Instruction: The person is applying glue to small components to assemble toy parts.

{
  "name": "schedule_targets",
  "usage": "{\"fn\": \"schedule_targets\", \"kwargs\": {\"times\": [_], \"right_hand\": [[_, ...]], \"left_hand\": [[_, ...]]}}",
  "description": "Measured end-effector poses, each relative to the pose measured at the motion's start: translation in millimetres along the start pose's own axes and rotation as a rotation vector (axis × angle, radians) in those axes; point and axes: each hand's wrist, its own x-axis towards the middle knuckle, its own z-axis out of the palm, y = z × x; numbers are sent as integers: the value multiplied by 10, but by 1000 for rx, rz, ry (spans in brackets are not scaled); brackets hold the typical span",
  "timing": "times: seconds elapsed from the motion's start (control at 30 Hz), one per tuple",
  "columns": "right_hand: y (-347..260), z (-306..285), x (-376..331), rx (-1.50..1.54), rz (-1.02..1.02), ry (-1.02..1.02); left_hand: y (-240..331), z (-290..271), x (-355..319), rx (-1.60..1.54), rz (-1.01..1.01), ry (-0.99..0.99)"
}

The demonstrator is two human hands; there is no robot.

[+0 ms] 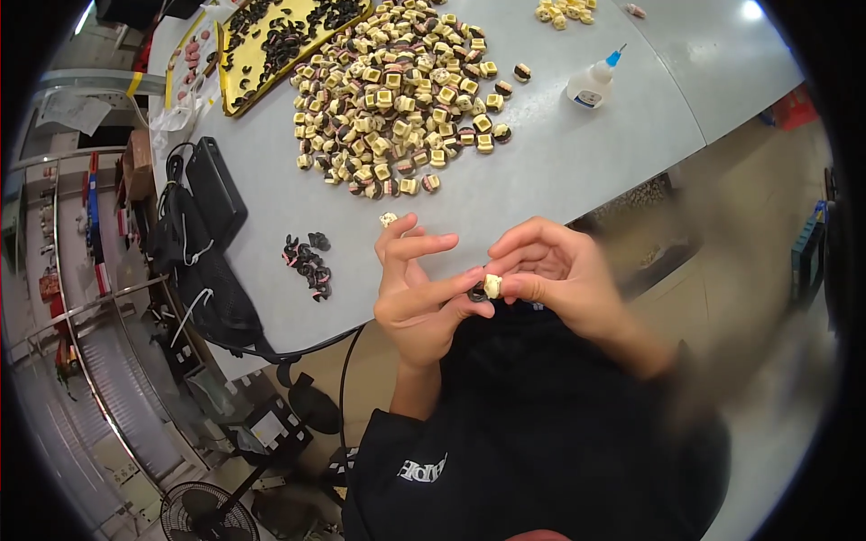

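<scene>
Above the table's near edge, my left hand (pixel 410 307) pinches a small black curved piece (pixel 476 293) between thumb and forefinger, its other fingers spread. My right hand (pixel 568 279) grips a small cream-coloured block (pixel 492 286) between thumb and fingers. Block and black piece meet, or nearly so; the fingers partly cover both. By the raised fingers of my left hand shows another cream piece (pixel 388 219); whether it lies on the table or is held, I cannot tell. Left of that hand, a little heap of black curved pieces (pixel 309 266) lies on the table.
A large pile of cream, black and pink pieces (pixel 388 108) covers the grey table (pixel 541 171). Behind it stands a yellow tray (pixel 242 68) of black parts. A blue-tipped dropper bottle (pixel 592 83) stands right. A black box-shaped device (pixel 215 185) and cables lie left.
</scene>
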Motion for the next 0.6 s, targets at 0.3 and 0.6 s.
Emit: {"fn": "schedule_targets", "kwargs": {"times": [0.3,0.6], "right_hand": [[-60,-56,42,-38,92,-135],[50,-97,57,162,88,-189]], "left_hand": [[-5,-19,11,82,32,-79],[17,41,4,242,95,-69]]}}
